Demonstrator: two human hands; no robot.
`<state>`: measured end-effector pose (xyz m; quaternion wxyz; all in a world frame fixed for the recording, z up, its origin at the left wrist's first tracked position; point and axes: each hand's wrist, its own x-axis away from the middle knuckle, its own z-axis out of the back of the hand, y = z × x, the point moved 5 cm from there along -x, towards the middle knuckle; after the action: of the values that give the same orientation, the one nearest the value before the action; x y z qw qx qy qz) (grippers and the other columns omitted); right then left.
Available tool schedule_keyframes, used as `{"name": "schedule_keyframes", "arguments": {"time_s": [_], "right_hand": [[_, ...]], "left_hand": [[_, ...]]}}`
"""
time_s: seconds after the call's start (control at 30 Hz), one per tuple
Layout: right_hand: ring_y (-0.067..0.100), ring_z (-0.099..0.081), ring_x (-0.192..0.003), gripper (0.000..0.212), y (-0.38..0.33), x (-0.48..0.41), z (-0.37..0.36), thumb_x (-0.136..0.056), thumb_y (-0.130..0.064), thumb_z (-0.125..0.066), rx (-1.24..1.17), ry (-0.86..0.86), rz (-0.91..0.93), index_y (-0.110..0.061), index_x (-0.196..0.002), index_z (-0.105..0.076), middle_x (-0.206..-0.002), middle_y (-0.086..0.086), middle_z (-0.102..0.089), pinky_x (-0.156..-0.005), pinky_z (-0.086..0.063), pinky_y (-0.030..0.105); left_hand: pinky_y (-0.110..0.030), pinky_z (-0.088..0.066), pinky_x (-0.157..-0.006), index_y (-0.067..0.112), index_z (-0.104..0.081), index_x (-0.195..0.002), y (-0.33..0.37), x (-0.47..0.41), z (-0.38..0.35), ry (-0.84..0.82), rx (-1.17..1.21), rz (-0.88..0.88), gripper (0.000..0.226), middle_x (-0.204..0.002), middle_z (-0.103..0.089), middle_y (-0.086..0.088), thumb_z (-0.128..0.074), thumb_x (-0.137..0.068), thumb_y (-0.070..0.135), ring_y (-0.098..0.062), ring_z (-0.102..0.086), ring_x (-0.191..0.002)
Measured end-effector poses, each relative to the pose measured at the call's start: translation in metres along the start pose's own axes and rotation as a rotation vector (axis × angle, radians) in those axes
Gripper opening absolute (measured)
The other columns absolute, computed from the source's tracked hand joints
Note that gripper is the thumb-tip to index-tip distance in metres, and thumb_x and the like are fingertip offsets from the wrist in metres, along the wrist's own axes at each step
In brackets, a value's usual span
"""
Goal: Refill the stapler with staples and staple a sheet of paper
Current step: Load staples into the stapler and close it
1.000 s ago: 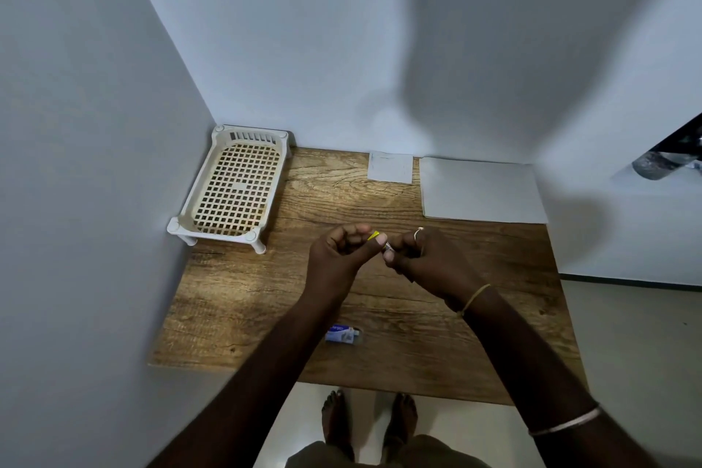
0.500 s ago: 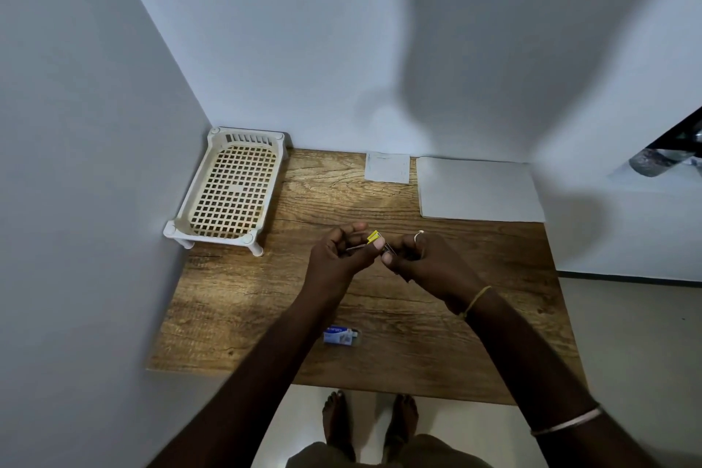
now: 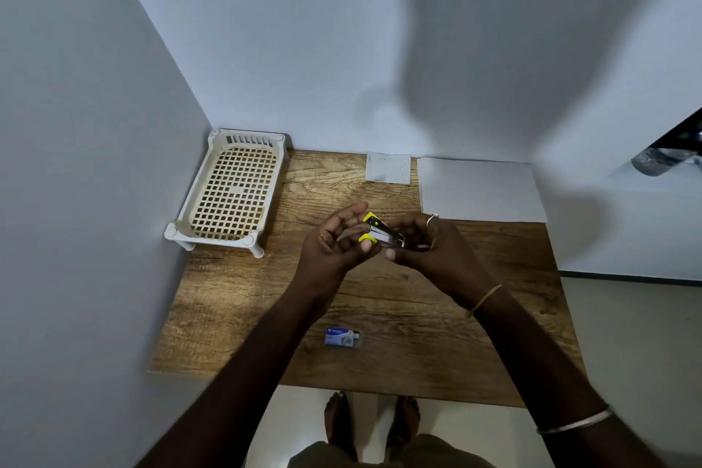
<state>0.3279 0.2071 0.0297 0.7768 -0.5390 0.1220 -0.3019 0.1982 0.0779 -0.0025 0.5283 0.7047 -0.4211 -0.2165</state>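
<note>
A small yellow and metal stapler (image 3: 381, 233) is held above the middle of the wooden table (image 3: 235, 300). My right hand (image 3: 427, 251) grips its metal body from the right. My left hand (image 3: 336, 241) is cupped at its yellow end, thumb touching the lower yellow tip, fingers spread. The stapler's two yellow ends stand apart. A small blue staple box (image 3: 342, 337) lies on the table near the front edge, below my arms. A stack of white paper (image 3: 480, 190) lies at the back right, and a small white slip (image 3: 388, 168) beside it.
A cream plastic lattice tray (image 3: 231, 198) on short legs stands at the back left against the wall. Walls close the table on the left and the back. My bare feet (image 3: 374, 426) show on the floor below the front edge.
My hands have turned the stapler so more of its metal body and both yellow ends show. My left fingers have opened out from a pinch to a loose cup.
</note>
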Motion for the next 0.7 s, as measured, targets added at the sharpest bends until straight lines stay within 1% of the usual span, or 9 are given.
{"name": "schedule_keyframes", "arguments": {"time_s": [0.1, 0.17, 0.23, 0.3, 0.37, 0.43, 0.47, 0.6, 0.7], "right_hand": [[0.006, -0.071, -0.086, 0.037, 0.002, -0.001, 0.007, -0.075, -0.014, -0.087, -0.011, 0.038, 0.001, -0.020, -0.109, -0.072, -0.098, -0.005, -0.076, -0.072, -0.057, 0.019], [0.002, -0.071, -0.090, 0.037, 0.004, -0.001, 0.010, -0.075, -0.012, -0.086, 0.017, 0.066, 0.013, -0.022, -0.108, -0.073, -0.100, -0.008, -0.076, -0.076, -0.056, 0.020], [-0.003, -0.068, -0.092, 0.040, 0.005, 0.000, 0.014, -0.073, -0.011, -0.086, 0.086, 0.114, 0.031, -0.024, -0.109, -0.074, -0.100, -0.013, -0.074, -0.078, -0.054, 0.016], [-0.010, -0.063, -0.090, 0.043, 0.006, 0.001, 0.016, -0.073, -0.013, -0.087, 0.220, 0.150, 0.066, -0.026, -0.111, -0.073, -0.100, -0.019, -0.069, -0.076, -0.045, 0.004], [-0.006, -0.060, -0.085, 0.043, 0.009, 0.001, 0.015, -0.073, -0.015, -0.087, 0.365, 0.155, 0.115, -0.025, -0.112, -0.073, -0.099, -0.016, -0.068, -0.075, -0.040, 0.002], [0.003, -0.060, -0.084, 0.041, 0.015, 0.003, 0.013, -0.073, -0.015, -0.087, 0.468, 0.151, 0.149, -0.023, -0.110, -0.074, -0.098, -0.009, -0.071, -0.075, -0.041, 0.010], [0.007, -0.061, -0.085, 0.040, 0.020, 0.004, 0.012, -0.072, -0.015, -0.087, 0.499, 0.150, 0.155, -0.024, -0.110, -0.074, -0.097, -0.007, -0.072, -0.075, -0.042, 0.014], [0.014, -0.062, -0.087, 0.041, 0.044, 0.011, 0.004, -0.068, -0.014, -0.088, 0.563, 0.145, 0.152, -0.025, -0.106, -0.076, -0.094, -0.005, -0.073, -0.075, -0.046, 0.027], [0.015, -0.061, -0.084, 0.039, 0.065, 0.015, -0.001, -0.065, -0.014, -0.089, 0.597, 0.152, 0.131, -0.025, -0.099, -0.077, -0.088, -0.006, -0.072, -0.071, -0.043, 0.026]], "left_hand": [[-0.048, -0.053, -0.102, 0.010, -0.056, -0.141, 0.000, 0.000, 0.002, 0.003, -0.036, -0.017, 0.063, -0.136, -0.067, -0.004, -0.077, -0.083, 0.001, -0.027, -0.059, -0.130], [-0.043, -0.057, -0.096, 0.015, -0.059, -0.140, 0.002, -0.001, 0.003, 0.002, -0.141, -0.033, 0.061, -0.133, -0.069, 0.000, -0.078, -0.084, 0.000, -0.023, -0.061, -0.128], [-0.040, -0.059, -0.093, 0.017, -0.064, -0.135, 0.005, -0.003, 0.002, -0.005, -0.323, -0.078, 0.057, -0.126, -0.070, -0.001, -0.082, -0.083, 0.004, -0.019, -0.064, -0.121], [-0.038, -0.059, -0.094, 0.021, -0.068, -0.129, 0.007, -0.005, 0.000, -0.018, -0.563, -0.138, 0.052, -0.122, -0.069, 0.001, -0.086, -0.081, 0.014, -0.013, -0.066, -0.113], [-0.033, -0.057, -0.089, 0.024, -0.069, -0.127, 0.008, -0.007, -0.002, -0.039, -0.780, -0.208, 0.052, -0.120, -0.067, 0.007, -0.087, -0.078, 0.023, -0.007, -0.064, -0.107], [-0.026, -0.050, -0.085, 0.024, -0.069, -0.125, 0.006, -0.008, -0.005, -0.077, -0.954, -0.273, 0.052, -0.118, -0.067, 0.010, -0.087, -0.077, 0.029, -0.006, -0.061, -0.106], [-0.025, -0.046, -0.085, 0.024, -0.069, -0.125, 0.003, -0.009, -0.006, -0.094, -1.040, -0.294, 0.052, -0.118, -0.067, 0.009, -0.087, -0.076, 0.032, -0.007, -0.060, -0.107], [-0.037, -0.045, -0.090, 0.025, -0.067, -0.128, -0.021, -0.011, -0.008, -0.137, -1.304, -0.278, 0.059, -0.124, -0.065, 0.005, -0.084, -0.075, 0.040, -0.017, -0.055, -0.114], [-0.041, -0.044, -0.092, 0.031, -0.063, -0.132, -0.044, -0.013, -0.007, -0.180, -1.408, -0.209, 0.062, -0.128, -0.062, 0.007, -0.083, -0.075, 0.046, -0.020, -0.052, -0.117]]}}
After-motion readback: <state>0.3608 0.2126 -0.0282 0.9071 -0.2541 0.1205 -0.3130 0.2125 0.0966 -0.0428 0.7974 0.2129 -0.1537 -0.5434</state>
